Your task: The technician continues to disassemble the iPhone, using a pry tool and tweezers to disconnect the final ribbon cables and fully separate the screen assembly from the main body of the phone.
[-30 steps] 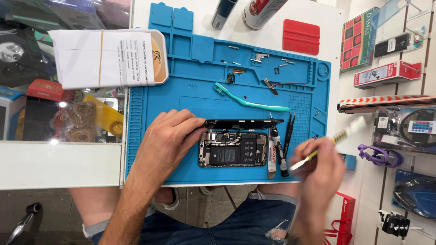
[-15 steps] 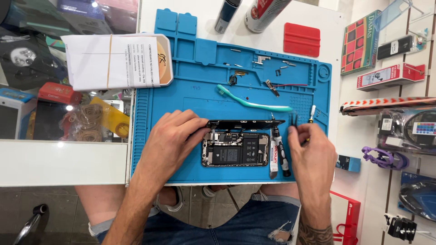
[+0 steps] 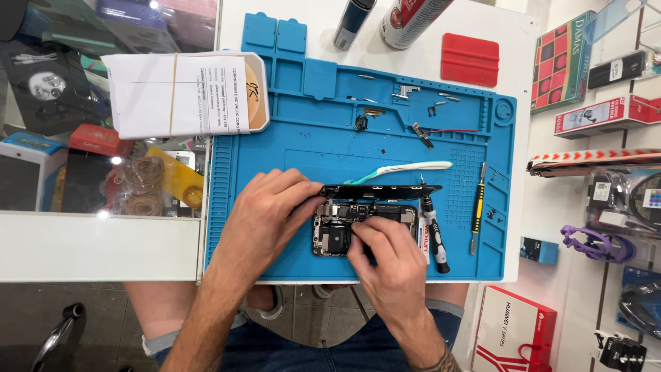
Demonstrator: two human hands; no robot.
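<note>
1. The opened phone [image 3: 344, 231] lies on the near middle of the blue work mat [image 3: 275, 186], its long axis running left to right across the view, its insides facing up.
2. Its lifted screen panel [image 3: 382, 191] stands on edge along the far side of the body, its long axis also left to right.
3. The left hand [image 3: 265, 220] rests on the mat at the phone's left end, fingers pressed together against the screen panel's left corner.
4. The right hand [image 3: 389, 258] covers the phone's near right part, fingertips pressed down on the insides; whether they pinch anything cannot be told.
5. One black-handled screwdriver [image 3: 434, 238] lies just right of the phone, pointing away from the person.
6. One yellow-handled tool [image 3: 476, 210] lies further right, also lengthwise away.
7. One pale green toothbrush [image 3: 406, 167] lies just beyond the panel.
8. Two spray cans [image 3: 385, 17] and one red squeegee [image 3: 469, 60] sit on the white surface [image 3: 303, 17] past the mat.
</note>
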